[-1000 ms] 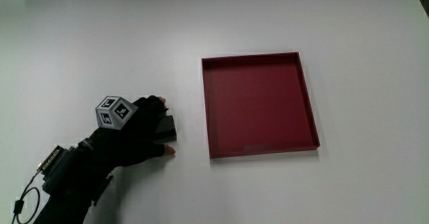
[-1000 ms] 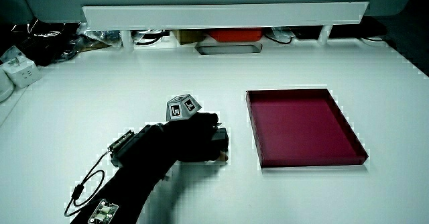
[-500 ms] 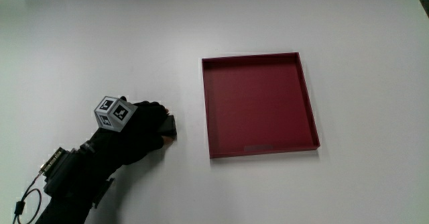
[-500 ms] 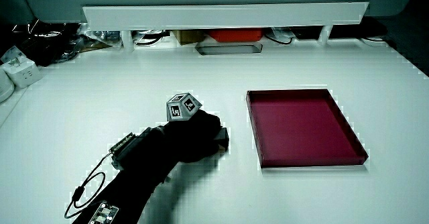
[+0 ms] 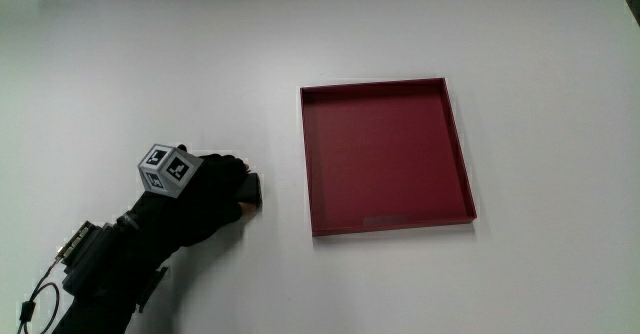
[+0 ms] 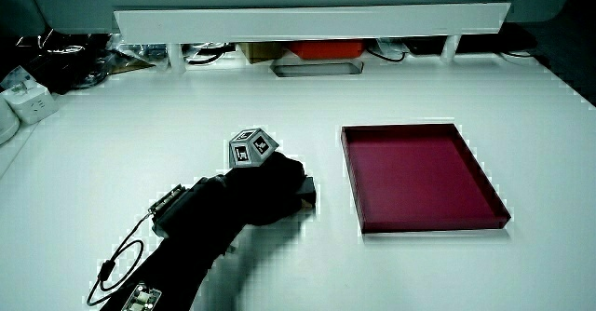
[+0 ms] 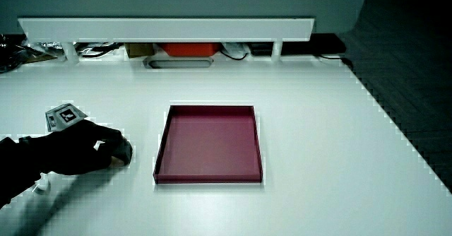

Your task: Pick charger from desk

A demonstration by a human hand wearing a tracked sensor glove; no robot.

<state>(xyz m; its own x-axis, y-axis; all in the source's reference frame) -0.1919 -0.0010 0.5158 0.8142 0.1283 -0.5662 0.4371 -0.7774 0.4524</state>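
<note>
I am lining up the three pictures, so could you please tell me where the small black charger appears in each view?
Main view: the small black charger sits under the gloved hand's fingertips, beside the shallow dark red square tray.
Side view: charger pokes out from the hand, beside the tray.
Side view: the hand covers it; not clearly visible.
Shared landmark: the red tray.

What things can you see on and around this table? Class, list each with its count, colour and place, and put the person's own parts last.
table: one, white, under everything.
tray: one, dark red, shallow and square, on the table, nothing in it.
charger: one, black, on the table between the hand and the tray, mostly covered.
partition: one, pale, low, at the table's edge farthest from the person.
hand: one, black glove, fingers curled over the charger.
cube: one, grey and patterned, on the hand's back.
</note>
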